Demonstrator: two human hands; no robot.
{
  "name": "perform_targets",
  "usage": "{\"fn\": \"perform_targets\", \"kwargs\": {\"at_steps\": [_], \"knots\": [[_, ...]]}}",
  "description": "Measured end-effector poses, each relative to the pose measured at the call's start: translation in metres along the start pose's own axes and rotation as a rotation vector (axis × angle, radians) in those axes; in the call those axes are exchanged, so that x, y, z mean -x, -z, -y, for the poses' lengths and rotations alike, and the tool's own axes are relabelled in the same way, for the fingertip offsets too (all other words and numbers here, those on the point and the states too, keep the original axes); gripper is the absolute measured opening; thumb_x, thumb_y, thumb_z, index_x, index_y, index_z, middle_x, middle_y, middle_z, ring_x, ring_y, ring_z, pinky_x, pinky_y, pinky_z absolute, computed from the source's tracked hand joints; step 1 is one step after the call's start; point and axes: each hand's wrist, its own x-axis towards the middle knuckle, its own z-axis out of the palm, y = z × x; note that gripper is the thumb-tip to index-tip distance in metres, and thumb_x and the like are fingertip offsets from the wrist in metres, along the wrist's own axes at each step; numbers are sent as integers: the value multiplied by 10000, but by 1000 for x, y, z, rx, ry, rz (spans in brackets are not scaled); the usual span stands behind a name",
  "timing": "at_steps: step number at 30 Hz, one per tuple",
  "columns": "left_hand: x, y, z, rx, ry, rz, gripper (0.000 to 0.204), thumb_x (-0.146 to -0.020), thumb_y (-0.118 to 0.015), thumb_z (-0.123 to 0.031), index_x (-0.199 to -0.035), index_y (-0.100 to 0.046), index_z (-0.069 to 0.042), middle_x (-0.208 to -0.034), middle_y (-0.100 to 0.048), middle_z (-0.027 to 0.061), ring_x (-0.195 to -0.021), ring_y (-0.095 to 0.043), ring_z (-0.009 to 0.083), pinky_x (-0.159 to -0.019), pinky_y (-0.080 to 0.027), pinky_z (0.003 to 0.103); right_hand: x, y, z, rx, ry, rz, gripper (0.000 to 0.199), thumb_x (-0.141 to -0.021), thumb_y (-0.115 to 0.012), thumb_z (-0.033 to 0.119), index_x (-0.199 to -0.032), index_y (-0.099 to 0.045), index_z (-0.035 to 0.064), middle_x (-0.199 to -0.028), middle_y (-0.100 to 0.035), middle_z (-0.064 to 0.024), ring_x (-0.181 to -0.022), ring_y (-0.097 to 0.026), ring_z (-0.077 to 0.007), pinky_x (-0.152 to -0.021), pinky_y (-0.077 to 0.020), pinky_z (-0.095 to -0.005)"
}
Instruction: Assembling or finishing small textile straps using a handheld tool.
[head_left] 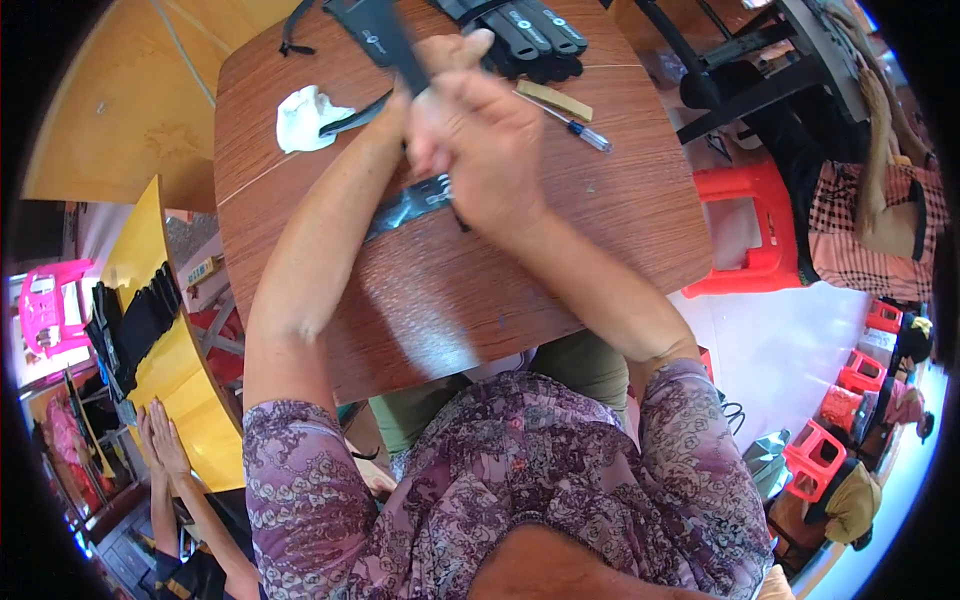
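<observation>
My right hand (475,135), smeared by motion, is closed around a dark grey strap-like piece (402,62) that slants up to the left. Behind it my left hand (448,52) is partly hidden; a fingertip or thumb points right, and what it grips, if anything, does not show. Beside my left forearm lie a crumpled white cloth (308,120) and a black strip (358,116). Under my wrists is a shiny dark flat piece (412,205), possibly a plastic packet. To the right rest a screwdriver (588,134) and a tan flat strip (556,99).
Several dark grey straps (530,32) are piled at the far edge of the brown wooden table (600,230). A red plastic stool (750,230) stands at the right. Another person's hands (163,440) rest at a yellow table (190,400) on the left.
</observation>
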Motion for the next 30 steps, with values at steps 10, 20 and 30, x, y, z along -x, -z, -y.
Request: {"fn": "perform_targets", "kwargs": {"at_steps": [10,20,30], "knots": [[21,18,4,125,-354,-349,249,-825,-606,-232,-1013,-656,-77,-951,-660,53,-874,-612,129,-782,-484,278,-4,47,32,40,-93,-51,191,-850,-599,176,-786,-638,0,-560,-559,-23,-440,-450,-61,-419,-349,-180],[124,102,-48,648,136,28,257,-849,-618,-224,-969,-630,2,-738,-639,68,-576,-565,75,-532,-454,189,10,42,60,409,-261,217,197,-848,-604,205,-795,-648,20,-545,-542,12,-462,-443,-25,-422,-334,-169],[245,93,-35,545,464,-117,151,-806,-668,-148,-835,-624,-7,-633,-608,54,-470,-513,67,-426,-394,189,38,-8,41,542,-406,579,186,-766,-623,167,-755,-647,-17,-574,-588,-36,-491,-515,-83,-457,-413,-228]]}}
